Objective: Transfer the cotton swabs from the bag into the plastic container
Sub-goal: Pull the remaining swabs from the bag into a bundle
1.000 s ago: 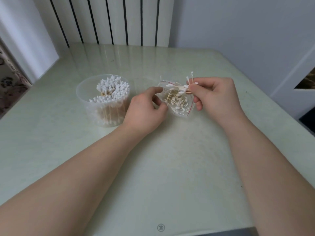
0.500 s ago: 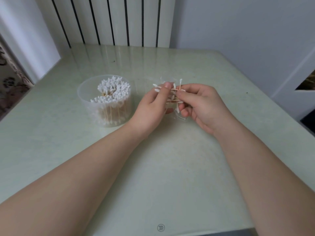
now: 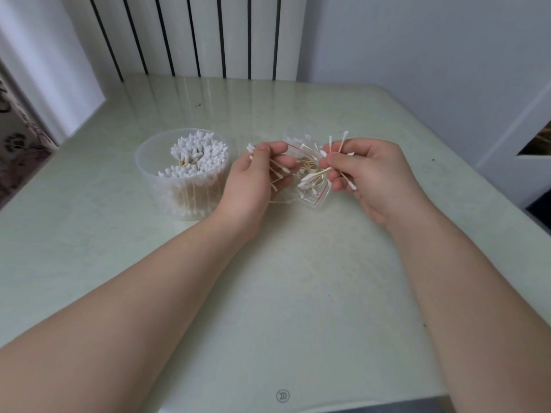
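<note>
1. Head view. Pale green table (image 3: 298, 278), glossy top; its far edge sits against a white ribbed radiator (image 3: 193, 34).
2. Plastic container (image 3: 155, 180): clear, round, lid off, upright on the table left of centre, toward the far half. It is just beside the left hand, on that hand's left.
3. Stored swabs (image 3: 193, 156): they stand on end in the container, white tips up, wooden sticks visible through the wall. They are packed along the near and right sides, leaving a gap at the far left.
4. Bag (image 3: 316, 198): small clear zip bag with a red line at its mouth, on the table near the centre, between the two hands. It is crumpled, with the mouth toward the far edge.
5. Bagged swabs (image 3: 307, 183): a loose tangle inside the bag, sticks crossing at many angles.
6. Left hand (image 3: 250, 186): the thumb and curled fingers hold a small bundle, the left-hand swabs (image 3: 277, 171). White tips stick out past the thumb on the far side and below the fingers on the near side.
7. Right hand (image 3: 378, 174): its fingers pinch several right-hand swabs (image 3: 323, 153), fanned out. Two tips point up toward the far edge and one points down near the little finger.
8. One stick shows just below the left hand's fingers. I cannot tell whether it is held or lying on the table.
9. Both forearms are bare and reach in from the near edge.
</note>
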